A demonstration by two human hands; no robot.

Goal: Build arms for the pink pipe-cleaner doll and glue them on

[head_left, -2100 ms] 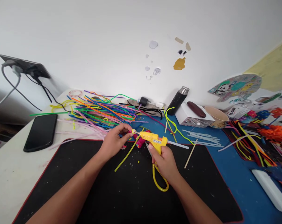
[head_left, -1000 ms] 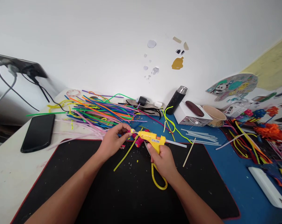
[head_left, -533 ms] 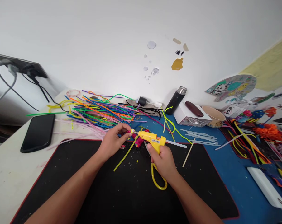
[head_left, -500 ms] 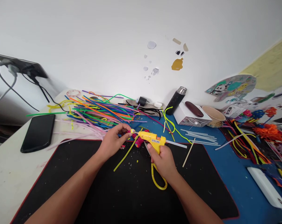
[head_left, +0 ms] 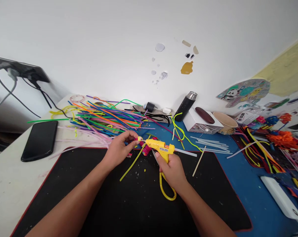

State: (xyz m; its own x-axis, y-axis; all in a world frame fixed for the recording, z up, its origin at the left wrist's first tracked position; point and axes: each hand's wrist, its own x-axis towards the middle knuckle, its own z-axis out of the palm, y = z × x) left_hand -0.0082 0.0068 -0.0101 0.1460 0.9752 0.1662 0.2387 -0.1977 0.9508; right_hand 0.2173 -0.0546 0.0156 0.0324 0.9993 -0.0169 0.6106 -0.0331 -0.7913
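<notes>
My right hand [head_left: 172, 168] is wrapped round the handle of a yellow hot glue gun [head_left: 161, 146], with a clear glue stick [head_left: 187, 152] poking out of its back. The gun's nozzle points left and meets a small yellow-and-white piece [head_left: 140, 139]. That piece is pinched between the thumb and fingers of my left hand [head_left: 121, 146]; its exact kind is too small to make out. Under the gun lie a magenta fuzzy piece [head_left: 147, 150] and scissors with a yellow handle [head_left: 167, 194], partly hidden. A yellow-green pipe cleaner [head_left: 131, 166] slants across the black mat [head_left: 124, 204].
Behind my hands spreads a pile of coloured pipe cleaners [head_left: 109, 115]. A phone [head_left: 40, 141] lies at the left. Further right are a black flask [head_left: 186, 106], a white box [head_left: 200, 123], loose glue sticks [head_left: 211, 144], a thin wooden stick [head_left: 199, 161] and a white device [head_left: 282, 197].
Both hands hold nearly the same pose, with the nozzle still at the small piece. The whole view has shifted very slightly.
</notes>
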